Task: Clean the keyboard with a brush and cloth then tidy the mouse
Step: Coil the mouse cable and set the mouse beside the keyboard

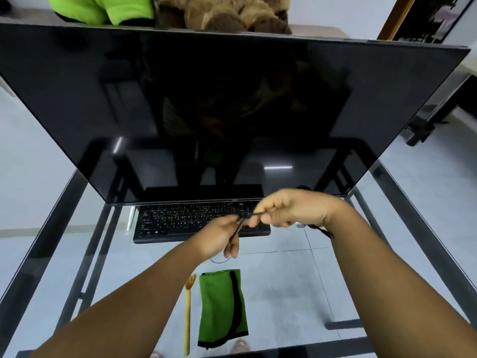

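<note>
I see both forearms reaching forward over the black keyboard [196, 220]; my left hand [219, 239] and right hand [289, 209] each pinch the thin black mouse cable [245, 219], fingers curled closed.

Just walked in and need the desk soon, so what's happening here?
A person stands at a glass desk, both hands raised over the right end of a black keyboard. The left hand and right hand pinch a thin dark cable between them, apparently the mouse lead being gathered; the mouse itself isn't visible. A yellow brush and a folded green cloth lie side by side near the desk's front edge, untouched. The big monitor is dark.
</note>
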`<state>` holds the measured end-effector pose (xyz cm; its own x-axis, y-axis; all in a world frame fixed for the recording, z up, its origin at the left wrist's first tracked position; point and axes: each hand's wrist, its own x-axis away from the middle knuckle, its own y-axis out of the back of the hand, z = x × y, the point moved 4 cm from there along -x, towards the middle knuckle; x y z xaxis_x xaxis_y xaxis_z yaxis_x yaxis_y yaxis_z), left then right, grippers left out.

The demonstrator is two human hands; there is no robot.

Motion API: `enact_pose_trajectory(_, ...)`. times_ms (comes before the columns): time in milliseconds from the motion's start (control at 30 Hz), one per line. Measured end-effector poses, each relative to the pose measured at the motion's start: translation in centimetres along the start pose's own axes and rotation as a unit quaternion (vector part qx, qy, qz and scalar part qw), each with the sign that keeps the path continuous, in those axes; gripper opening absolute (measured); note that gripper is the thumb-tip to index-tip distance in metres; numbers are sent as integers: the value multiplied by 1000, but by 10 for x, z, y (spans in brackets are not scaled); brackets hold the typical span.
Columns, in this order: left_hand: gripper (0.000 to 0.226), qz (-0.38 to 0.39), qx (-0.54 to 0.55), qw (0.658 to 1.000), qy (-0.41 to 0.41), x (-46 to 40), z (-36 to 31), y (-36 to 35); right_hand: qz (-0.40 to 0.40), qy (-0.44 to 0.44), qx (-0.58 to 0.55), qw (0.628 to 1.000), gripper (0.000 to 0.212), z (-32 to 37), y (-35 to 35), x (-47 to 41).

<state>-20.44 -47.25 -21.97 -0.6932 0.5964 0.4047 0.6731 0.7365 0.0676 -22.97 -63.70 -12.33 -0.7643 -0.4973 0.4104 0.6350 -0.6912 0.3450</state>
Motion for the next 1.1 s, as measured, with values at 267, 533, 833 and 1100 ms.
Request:
enact_pose_trajectory(267, 42, 76, 320, 944, 5, 13, -20, -7, -255, 4, -93, 962, 12, -31, 22, -16)
enact_pose_trajectory(533, 38, 24, 261, 964, -54, 20, -36, 14, -248, -53, 81, 964, 16, -60, 15, -16)
enact_pose_trajectory(833, 31, -25, 220, 975, -31, 17, -39, 14, -352, 19, -264, 898, 17, -63, 8, -23)
enact_pose_trajectory(1100, 29, -26, 195, 980, -32, 11, -43, 19, -318, 12, -365, 875, 9, -55, 1, -30)
